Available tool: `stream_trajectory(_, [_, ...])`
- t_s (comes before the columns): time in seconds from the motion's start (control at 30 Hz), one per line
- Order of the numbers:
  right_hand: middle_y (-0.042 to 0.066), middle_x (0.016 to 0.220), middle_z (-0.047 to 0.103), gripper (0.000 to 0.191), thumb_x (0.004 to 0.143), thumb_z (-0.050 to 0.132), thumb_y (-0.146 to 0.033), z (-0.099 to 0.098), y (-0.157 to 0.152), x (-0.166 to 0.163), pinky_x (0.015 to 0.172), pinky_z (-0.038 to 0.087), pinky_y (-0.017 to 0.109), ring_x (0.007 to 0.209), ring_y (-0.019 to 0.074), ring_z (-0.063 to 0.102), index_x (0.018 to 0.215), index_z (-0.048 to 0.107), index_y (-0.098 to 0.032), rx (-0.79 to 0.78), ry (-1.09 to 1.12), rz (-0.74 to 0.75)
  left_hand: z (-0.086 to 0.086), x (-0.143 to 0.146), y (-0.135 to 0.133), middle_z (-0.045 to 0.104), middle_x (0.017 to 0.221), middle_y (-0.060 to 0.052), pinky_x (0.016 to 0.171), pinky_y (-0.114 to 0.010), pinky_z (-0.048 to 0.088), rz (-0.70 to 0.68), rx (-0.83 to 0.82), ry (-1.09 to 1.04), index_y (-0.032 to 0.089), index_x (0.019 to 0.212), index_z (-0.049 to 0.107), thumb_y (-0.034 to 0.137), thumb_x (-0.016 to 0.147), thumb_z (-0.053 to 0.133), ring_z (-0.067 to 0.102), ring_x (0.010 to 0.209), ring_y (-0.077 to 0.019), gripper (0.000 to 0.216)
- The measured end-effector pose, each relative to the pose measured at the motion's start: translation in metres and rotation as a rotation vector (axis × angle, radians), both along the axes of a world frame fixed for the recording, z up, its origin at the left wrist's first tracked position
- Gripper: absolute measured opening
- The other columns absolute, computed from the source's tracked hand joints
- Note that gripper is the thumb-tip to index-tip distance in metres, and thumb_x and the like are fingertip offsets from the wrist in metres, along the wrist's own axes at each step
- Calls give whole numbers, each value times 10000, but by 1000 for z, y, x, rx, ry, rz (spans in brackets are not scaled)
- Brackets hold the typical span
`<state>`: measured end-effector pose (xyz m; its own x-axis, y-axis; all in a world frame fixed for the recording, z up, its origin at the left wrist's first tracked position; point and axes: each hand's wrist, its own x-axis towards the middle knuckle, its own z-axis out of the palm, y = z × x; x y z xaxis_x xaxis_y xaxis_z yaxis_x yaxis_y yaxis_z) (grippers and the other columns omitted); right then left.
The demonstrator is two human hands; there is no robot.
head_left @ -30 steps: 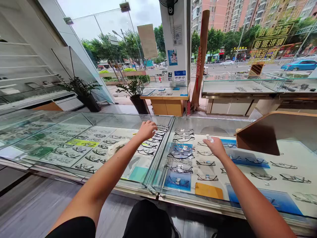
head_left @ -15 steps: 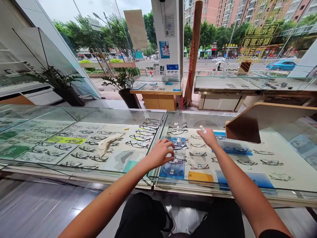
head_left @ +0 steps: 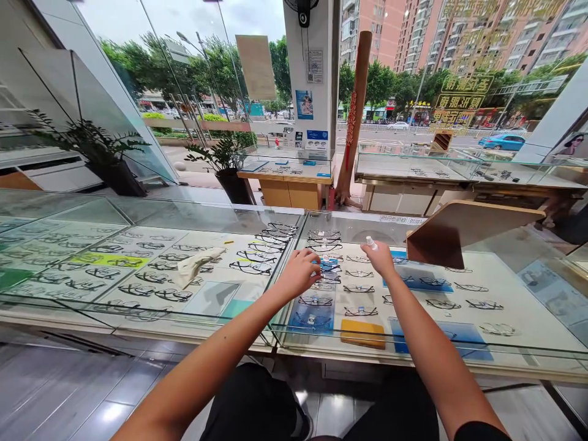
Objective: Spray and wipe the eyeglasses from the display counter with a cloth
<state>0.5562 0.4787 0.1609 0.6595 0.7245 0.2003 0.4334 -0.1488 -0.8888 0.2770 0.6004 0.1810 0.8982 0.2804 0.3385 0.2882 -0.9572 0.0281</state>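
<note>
My left hand hovers over the left column of eyeglasses in the glass display case. Its fingers are bent and apart, with no held object visible between them. Just beyond the fingertips, dark-framed eyeglasses lie on a blue card, partly hidden by the hand. My right hand is closed around a small white bottle, its top pointing up and away from me. A cream cloth lies crumpled on the left case, among rows of glasses.
A brown slanted board stands on the case at the right. A yellow-orange case lies near the front edge. Farther back are a potted plant, a wooden post and other display counters.
The camera view has tilted up and shifted slightly right. My left hand has moved slightly away from me over the glasses; the right still holds the bottle.
</note>
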Motion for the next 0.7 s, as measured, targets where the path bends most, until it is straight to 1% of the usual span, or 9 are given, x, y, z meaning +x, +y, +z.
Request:
stream_trajectory(0.17, [-60, 535, 374, 388, 771, 677, -503, -1, 0, 0, 544, 259, 290, 566, 135, 314, 634, 412, -256, 80, 168, 70, 0, 7, 6, 752, 1165, -74, 990, -514, 407, 28, -2, 15, 241, 858, 809, 301, 886, 783, 594, 1187, -334, 72])
stream_trajectory(0.23, [-60, 539, 383, 381, 762, 682, -511, 2, 0, -4, 530, 285, 287, 546, 130, 315, 660, 416, -258, 119, 260, 131, 4, 6, 3, 738, 1208, -81, 1007, -519, 410, 31, -18, 16, 243, 924, 804, 294, 878, 781, 585, 1219, -343, 72])
stream_trajectory(0.27, [-59, 548, 395, 371, 758, 678, -518, 5, 0, -6, 526, 304, 285, 538, 128, 323, 678, 426, -256, 138, 309, 168, 6, 3, 1, 725, 1241, -88, 1017, -521, 411, 31, -24, 0, 244, 985, 798, 287, 876, 774, 578, 1239, -347, 119])
stream_trajectory(0.37, [-29, 623, 484, 340, 768, 611, -562, 21, -3, -19, 551, 406, 294, 553, 143, 421, 792, 519, -236, 180, 459, 314, 17, -7, -9, 697, 1299, -99, 1027, -503, 422, 42, -66, -117, 242, 1149, 751, 266, 909, 712, 572, 1267, -330, 245])
stream_trajectory(0.47, [9, 735, 583, 428, 808, 567, -595, 43, -11, -42, 627, 505, 331, 620, 171, 541, 991, 601, -210, 199, 567, 464, 32, -25, -21, 716, 1252, -84, 1027, -471, 433, 70, -171, -259, 245, 1131, 738, 287, 975, 628, 604, 1213, -290, 196])
stream_trajectory(0.53, [8, 818, 620, 425, 856, 637, -568, 55, -18, -66, 639, 513, 312, 657, 166, 588, 1104, 599, -225, 243, 665, 578, 41, -39, -29, 732, 1212, -83, 1053, -468, 433, 100, -283, -374, 242, 1107, 739, 336, 1008, 593, 622, 1185, -277, 200])
stream_trajectory(0.6, [21, 885, 662, 422, 909, 663, -572, 60, -26, -100, 589, 503, 294, 642, 160, 607, 1161, 597, -239, 250, 743, 719, 45, -54, -37, 724, 1266, -96, 1086, -465, 443, 107, -471, -503, 241, 1187, 724, 414, 1017, 587, 621, 1229, -280, 279])
stream_trajectory(0.63, [20, 874, 663, 429, 936, 639, -597, 58, -29, -119, 538, 475, 285, 585, 147, 582, 1172, 600, -240, 233, 788, 790, 45, -60, -42, 710, 1317, -107, 1094, -460, 455, 84, -595, -558, 241, 1262, 702, 464, 1008, 595, 617, 1262, -286, 354])
stream_trajectory(0.7, [-16, 748, 603, 449, 930, 642, -641, 46, -34, -161, 427, 366, 256, 449, 108, 469, 1115, 615, -233, 181, 920, 916, 38, -70, -54, 694, 1364, -132, 1053, -437, 510, 0, -876, -596, 237, 1386, 651, 571, 962, 631, 637, 1263, -302, 540])
